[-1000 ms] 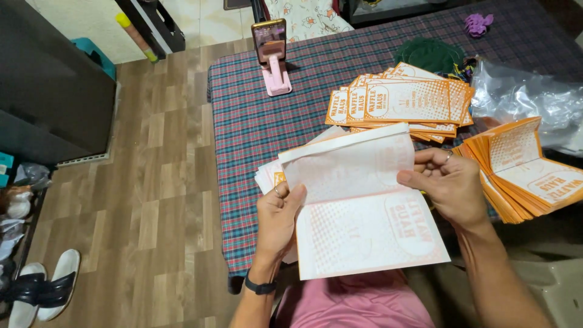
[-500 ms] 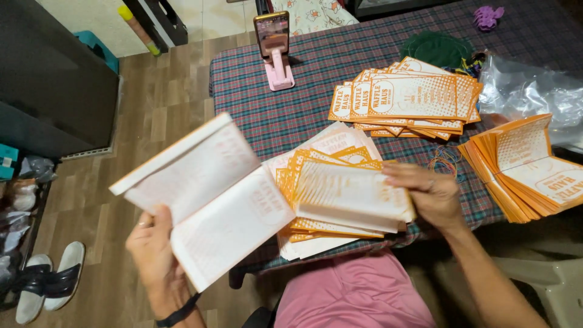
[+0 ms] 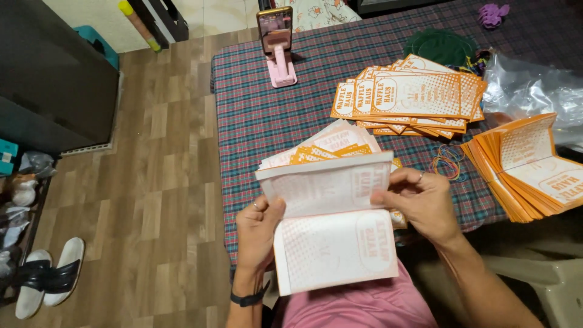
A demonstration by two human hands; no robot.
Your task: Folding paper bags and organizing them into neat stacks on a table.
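1. A white-backed stack of paper bags (image 3: pixel 331 225) was held open near the worktop's front edge.
2. Orange-and-white printed bags (image 3: pixel 413 94) lay fanned at mid-worktop.
3. More orange bags (image 3: pixel 525 164) sat at the right.
4. A phone screen (image 3: pixel 274 24) stood upright on a pink stand.

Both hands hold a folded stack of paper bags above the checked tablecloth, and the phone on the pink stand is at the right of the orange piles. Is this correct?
Not quite: the head view shows the phone on its pink stand to the left of the orange piles. Both the left hand and right hand do hold the folded stack above the checked tablecloth.
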